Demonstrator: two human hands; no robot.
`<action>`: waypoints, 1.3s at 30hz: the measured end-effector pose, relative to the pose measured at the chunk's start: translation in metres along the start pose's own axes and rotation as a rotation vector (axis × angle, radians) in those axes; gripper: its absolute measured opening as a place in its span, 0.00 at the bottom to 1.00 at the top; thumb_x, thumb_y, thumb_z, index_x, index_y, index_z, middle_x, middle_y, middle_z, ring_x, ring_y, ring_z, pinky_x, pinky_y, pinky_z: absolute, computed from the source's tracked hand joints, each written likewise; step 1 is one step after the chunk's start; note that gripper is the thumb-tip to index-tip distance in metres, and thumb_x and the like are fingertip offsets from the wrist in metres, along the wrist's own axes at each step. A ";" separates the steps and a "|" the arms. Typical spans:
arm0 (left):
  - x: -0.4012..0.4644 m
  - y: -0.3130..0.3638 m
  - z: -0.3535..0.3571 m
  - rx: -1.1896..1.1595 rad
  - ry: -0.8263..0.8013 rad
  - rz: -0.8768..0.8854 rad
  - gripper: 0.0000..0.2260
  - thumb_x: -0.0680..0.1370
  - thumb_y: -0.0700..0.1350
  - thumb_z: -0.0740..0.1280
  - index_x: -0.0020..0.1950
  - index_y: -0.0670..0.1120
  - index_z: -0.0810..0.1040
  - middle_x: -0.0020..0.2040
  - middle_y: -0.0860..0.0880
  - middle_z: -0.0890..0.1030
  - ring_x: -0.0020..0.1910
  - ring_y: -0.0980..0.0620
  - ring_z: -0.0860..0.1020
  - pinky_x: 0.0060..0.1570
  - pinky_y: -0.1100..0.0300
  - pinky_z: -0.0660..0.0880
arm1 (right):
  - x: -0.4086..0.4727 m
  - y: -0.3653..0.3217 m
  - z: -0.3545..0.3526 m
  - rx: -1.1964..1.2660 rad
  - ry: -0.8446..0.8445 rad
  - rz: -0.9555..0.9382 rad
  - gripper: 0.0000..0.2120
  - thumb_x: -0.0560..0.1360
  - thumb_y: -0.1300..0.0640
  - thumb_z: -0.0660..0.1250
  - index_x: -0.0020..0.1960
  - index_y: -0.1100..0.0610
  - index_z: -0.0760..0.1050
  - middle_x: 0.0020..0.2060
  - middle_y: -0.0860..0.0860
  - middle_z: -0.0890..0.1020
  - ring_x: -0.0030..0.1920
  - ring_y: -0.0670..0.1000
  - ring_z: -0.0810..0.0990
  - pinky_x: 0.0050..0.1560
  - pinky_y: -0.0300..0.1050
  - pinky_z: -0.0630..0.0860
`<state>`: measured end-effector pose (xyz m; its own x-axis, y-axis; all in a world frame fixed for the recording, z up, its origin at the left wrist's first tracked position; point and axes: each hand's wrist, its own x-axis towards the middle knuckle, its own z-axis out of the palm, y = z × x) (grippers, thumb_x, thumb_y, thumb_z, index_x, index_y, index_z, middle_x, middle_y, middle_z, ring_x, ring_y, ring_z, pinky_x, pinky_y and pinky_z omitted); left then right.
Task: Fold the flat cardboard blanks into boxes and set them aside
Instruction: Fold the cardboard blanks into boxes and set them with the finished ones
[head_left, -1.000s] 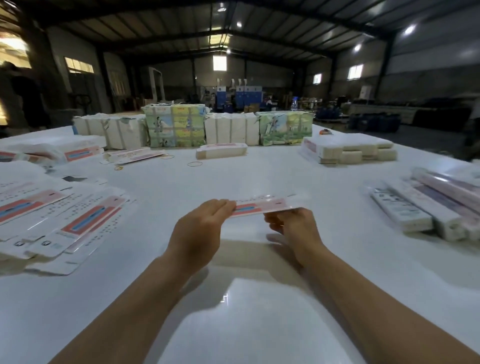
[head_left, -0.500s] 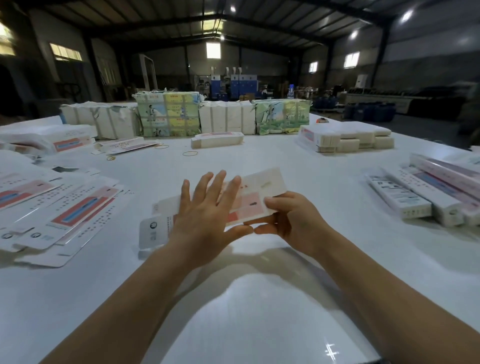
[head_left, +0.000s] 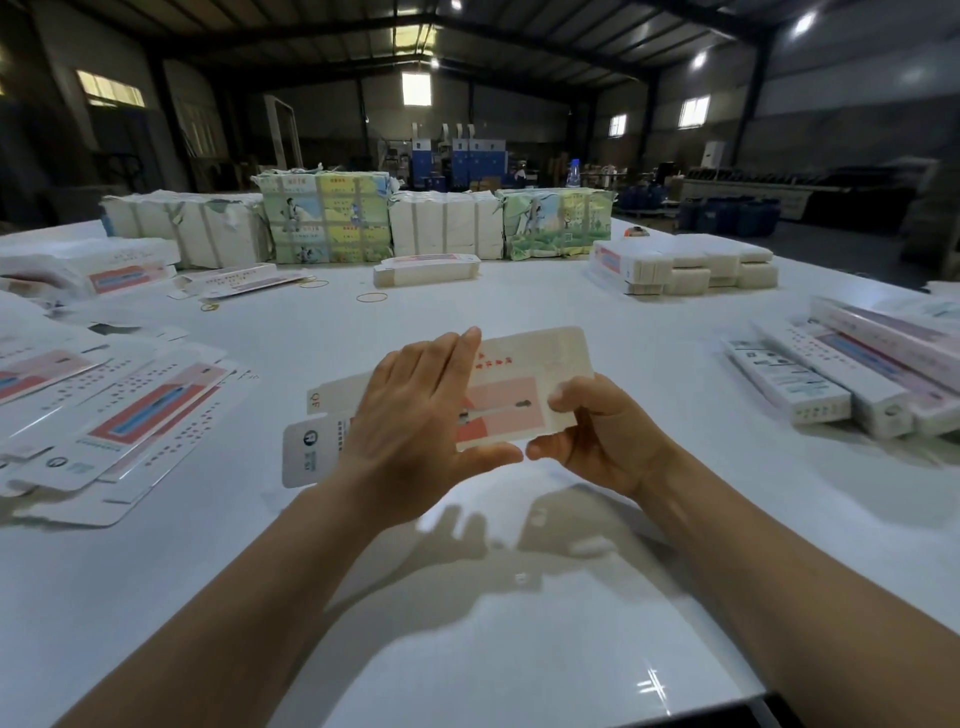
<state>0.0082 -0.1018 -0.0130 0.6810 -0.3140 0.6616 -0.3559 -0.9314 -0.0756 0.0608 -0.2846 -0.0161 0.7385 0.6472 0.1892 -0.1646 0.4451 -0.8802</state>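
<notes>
Left hand (head_left: 415, 415): fingers straight, laid flat against the cardboard blank (head_left: 514, 395).
Right hand (head_left: 597, 431): pinches the blank's right end.
Blank: held between both hands, above the surface (head_left: 467, 649).

You held one flat cardboard blank (head_left: 519, 395) above the white worktop (head_left: 467, 649), tilted with its printed pink face toward you. Your left hand (head_left: 415, 415) lay flat against its front, fingers straight and together, thumb under the lower edge. Your right hand (head_left: 597, 431) pinched the blank's right end between thumb and curled fingers. To your left lay a fanned spread of flat blanks (head_left: 130, 415); to your right, a row of folded boxes (head_left: 841, 384). Wrapped bundles (head_left: 327, 218) lined the worktop's far edge, with rubber bands (head_left: 371, 298) lying before them.
</notes>
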 end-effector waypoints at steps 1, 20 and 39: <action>-0.001 -0.001 0.000 -0.030 0.007 -0.010 0.42 0.71 0.68 0.57 0.71 0.35 0.65 0.62 0.39 0.74 0.56 0.39 0.74 0.58 0.45 0.71 | 0.000 0.000 0.000 0.009 -0.015 0.006 0.22 0.68 0.66 0.58 0.63 0.62 0.70 0.49 0.60 0.83 0.47 0.58 0.83 0.30 0.42 0.80; -0.004 -0.010 0.003 0.040 -0.050 -0.038 0.39 0.72 0.69 0.54 0.67 0.38 0.69 0.58 0.41 0.76 0.51 0.42 0.75 0.53 0.49 0.74 | -0.004 -0.007 0.007 -0.504 0.098 -0.034 0.14 0.69 0.63 0.69 0.55 0.55 0.78 0.44 0.56 0.84 0.35 0.53 0.81 0.29 0.44 0.79; 0.001 -0.013 -0.011 0.041 0.073 -0.405 0.37 0.65 0.73 0.48 0.55 0.45 0.71 0.47 0.46 0.77 0.38 0.48 0.73 0.32 0.58 0.63 | -0.002 0.014 0.018 -0.853 0.738 -0.630 0.09 0.75 0.65 0.66 0.48 0.52 0.76 0.47 0.46 0.79 0.47 0.46 0.79 0.41 0.38 0.78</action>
<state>0.0065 -0.0879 -0.0033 0.7128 0.0925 0.6952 -0.0413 -0.9840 0.1733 0.0456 -0.2684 -0.0213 0.7653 -0.1431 0.6276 0.6072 -0.1634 -0.7776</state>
